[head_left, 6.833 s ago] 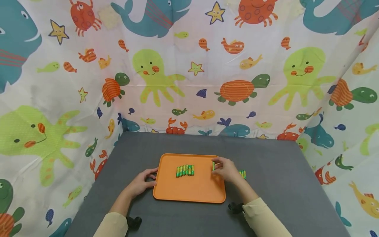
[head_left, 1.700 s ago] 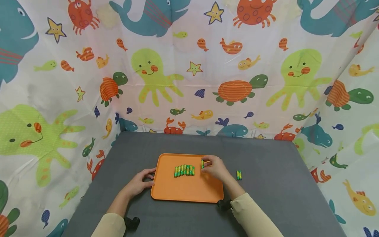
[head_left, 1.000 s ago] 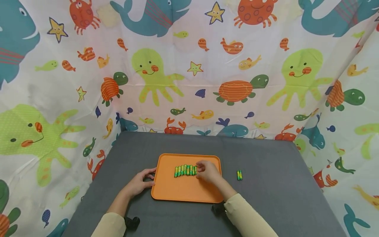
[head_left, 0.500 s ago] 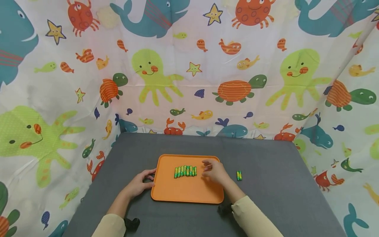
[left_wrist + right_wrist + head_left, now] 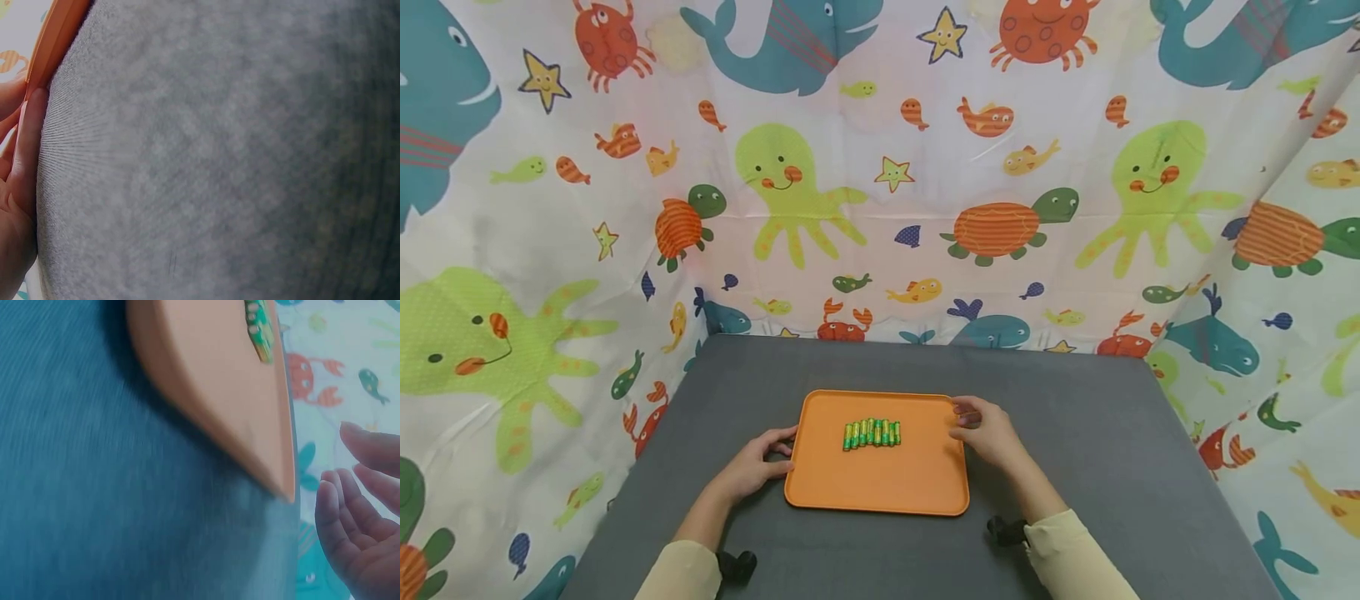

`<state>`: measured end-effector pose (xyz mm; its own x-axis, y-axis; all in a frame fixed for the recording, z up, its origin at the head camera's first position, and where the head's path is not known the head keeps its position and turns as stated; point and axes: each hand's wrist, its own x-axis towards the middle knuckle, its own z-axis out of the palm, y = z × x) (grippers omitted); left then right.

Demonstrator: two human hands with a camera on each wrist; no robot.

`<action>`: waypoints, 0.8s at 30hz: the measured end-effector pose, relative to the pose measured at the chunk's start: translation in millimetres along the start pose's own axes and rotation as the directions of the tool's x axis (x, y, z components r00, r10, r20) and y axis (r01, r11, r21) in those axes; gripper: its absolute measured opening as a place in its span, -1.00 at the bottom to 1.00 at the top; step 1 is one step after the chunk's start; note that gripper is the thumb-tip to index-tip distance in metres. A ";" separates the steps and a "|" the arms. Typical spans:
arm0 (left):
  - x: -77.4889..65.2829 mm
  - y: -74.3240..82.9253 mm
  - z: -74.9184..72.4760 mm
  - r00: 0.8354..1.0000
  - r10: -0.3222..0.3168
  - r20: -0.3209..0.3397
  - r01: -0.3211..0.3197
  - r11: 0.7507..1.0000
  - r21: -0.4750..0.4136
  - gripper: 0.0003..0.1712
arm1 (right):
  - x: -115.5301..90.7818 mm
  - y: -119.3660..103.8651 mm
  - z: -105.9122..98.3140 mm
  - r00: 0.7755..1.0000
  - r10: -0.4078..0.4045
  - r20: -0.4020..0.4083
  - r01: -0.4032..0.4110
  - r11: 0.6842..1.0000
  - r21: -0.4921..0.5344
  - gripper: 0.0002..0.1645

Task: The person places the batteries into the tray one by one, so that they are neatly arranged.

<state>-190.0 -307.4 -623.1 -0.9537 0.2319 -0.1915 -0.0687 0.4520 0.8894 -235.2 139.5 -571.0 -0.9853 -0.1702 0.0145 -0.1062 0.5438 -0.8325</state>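
Note:
Several green and yellow batteries (image 5: 871, 433) lie side by side in a row on an orange tray (image 5: 880, 487), and the row's end shows in the right wrist view. My left hand (image 5: 752, 465) rests at the tray's left edge, thumb and fingers spread apart and touching the rim; the left wrist view shows the fingertips (image 5: 39, 97) against the orange rim. My right hand (image 5: 990, 433) is over the tray's right edge, its fingers loosely bent and the thumb apart from them. Nothing shows between them in the right wrist view.
The tray stands on a grey cloth-covered table (image 5: 880, 550). Curtains (image 5: 880, 108) printed with sea animals enclose it at the back and both sides. A black wrist mount (image 5: 737, 567) sits on the left wrist and another black mount (image 5: 1006, 530) on the right.
My right hand set a battery at the row's right end, released it and moved right to the tray's edge. It now covers the spot where two loose batteries lay. My left hand stayed put.

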 end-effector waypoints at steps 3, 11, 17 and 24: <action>-0.2 -0.2 0.2 1.000 0.007 0.004 -0.007 1.000 0.001 -0.22 | -3.9 9.0 -11.4 1.000 0.025 -0.018 -0.025 0.999 -0.022 -0.34; 0.5 -0.3 -0.1 1.000 0.000 -0.011 0.000 1.000 0.003 -0.23 | -12.8 28.8 -35.4 0.999 0.032 -0.040 -0.034 0.998 -0.056 -0.30; 0.5 0.8 -0.1 1.000 -0.005 -0.004 0.005 1.000 0.012 -0.23 | -17.9 42.6 -49.9 0.998 0.059 -0.024 -0.061 0.994 -0.087 -0.24; 0.2 0.3 0.1 1.000 -0.004 -0.002 0.004 1.000 0.010 -0.24 | -22.4 56.1 -60.2 0.997 0.077 0.024 -0.071 0.977 -0.200 -0.08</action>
<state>-190.2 -307.2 -622.9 -0.9541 0.2280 -0.1941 -0.0697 0.4613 0.8845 -227.2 223.3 -584.7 -0.9871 -0.1474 -0.0626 -0.0610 0.7080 -0.7036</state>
